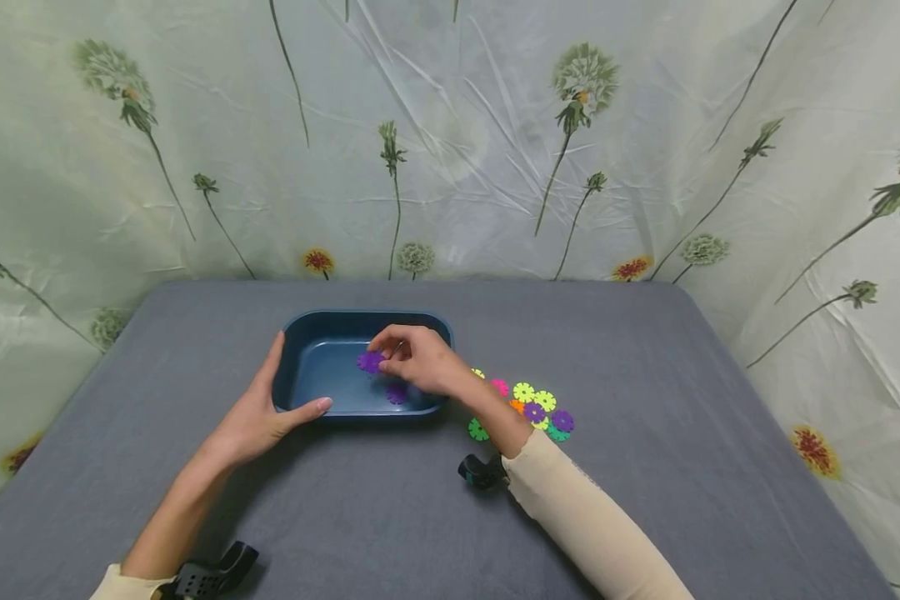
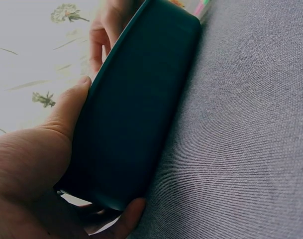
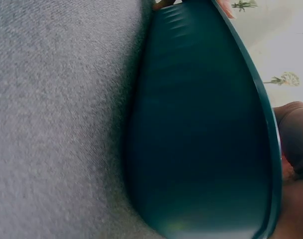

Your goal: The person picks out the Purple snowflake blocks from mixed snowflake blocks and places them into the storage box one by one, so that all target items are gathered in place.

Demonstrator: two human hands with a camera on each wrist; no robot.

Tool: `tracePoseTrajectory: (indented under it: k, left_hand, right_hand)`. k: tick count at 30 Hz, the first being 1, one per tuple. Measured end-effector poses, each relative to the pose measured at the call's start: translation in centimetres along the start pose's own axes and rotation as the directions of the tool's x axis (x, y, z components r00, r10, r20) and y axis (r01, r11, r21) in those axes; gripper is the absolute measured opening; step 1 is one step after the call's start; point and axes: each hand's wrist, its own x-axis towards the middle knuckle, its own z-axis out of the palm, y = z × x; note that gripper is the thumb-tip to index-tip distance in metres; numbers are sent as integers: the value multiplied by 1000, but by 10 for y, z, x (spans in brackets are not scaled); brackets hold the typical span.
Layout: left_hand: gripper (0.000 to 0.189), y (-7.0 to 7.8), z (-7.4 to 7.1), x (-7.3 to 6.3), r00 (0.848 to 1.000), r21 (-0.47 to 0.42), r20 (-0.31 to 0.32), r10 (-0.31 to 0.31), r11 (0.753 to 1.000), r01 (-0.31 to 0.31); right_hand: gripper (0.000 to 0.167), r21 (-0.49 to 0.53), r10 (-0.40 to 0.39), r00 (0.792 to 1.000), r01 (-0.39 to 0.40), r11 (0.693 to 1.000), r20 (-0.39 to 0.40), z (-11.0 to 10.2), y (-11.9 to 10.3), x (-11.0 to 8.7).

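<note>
A blue rectangular tray (image 1: pixel 311 375) sits on the grey cloth. My left hand (image 1: pixel 258 412) holds its left end, the thumb over the front rim and the fingers along the side. In the left wrist view the tray's outer wall (image 2: pixel 134 94) shows, with the left thumb (image 2: pixel 71 104) at the rim. Above the tray's inside, my right hand (image 1: pixel 423 360) pinches a purple notched plastic disc (image 1: pixel 369 362) between thumb and fingers. Another purple disc (image 1: pixel 396 393) is seen below that hand, within the tray. From the right wrist the tray wall (image 3: pixel 201 119) hides the held disc.
Several notched discs (image 1: pixel 523 392) in yellow, green, pink, orange and purple lie in a loose pile right of the tray, partly behind the right forearm. A flower-print curtain (image 1: pixel 457 167) hangs behind the grey cloth-covered table (image 1: pixel 607 333).
</note>
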Motion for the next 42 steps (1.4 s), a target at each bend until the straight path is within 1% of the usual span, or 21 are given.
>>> tracePoseTrajectory:
  k: [8,11,16,18,23,29,33,37,42]
  left_hand:
    - [125,-2,2,0,1000,19,-3,-9,1000,9]
    - [125,-3,2,-1,1000,17,2,-8,1000,8]
    - [125,-2,0,-3,1000,11,0,8,1000,-8]
    - [125,-1,-1,-2,1000,11,-6,13,1000,-13]
    - [126,0,-2,-1,1000,18,-11,4,1000,-4]
    - [125,-3,-1,-3,1000,6,-2,17,1000,-17]
    - [125,-4,-1,-3,1000,-3,-3,15,1000,-15]
    - [125,-4,-1,-1,1000,-4,0,19,1000,-19]
    - [125,-3,1,-1,1000,-13,2,27,1000,-27]
  right_hand:
    - [20,-46,24,999,-23,999,29,7,-1,6]
    - [20,-67,40,998,-36,997,53,11,-1,7]
    - [20,-104,72,994,-63,993,79,15,-2,10]
    - [21,-114,82,993,-73,991,81,15,-4,12]
    - [24,-156,119,990,-106,982,80,15,-5,15]
    - [29,-195,147,985,-128,972,87,20,-3,14]
    - [33,-202,147,985,-128,971,85,20,-4,14]
    - [37,-210,172,981,-151,966,86,19,-5,14]
    - [41,-195,181,980,-162,967,85,18,-4,10]
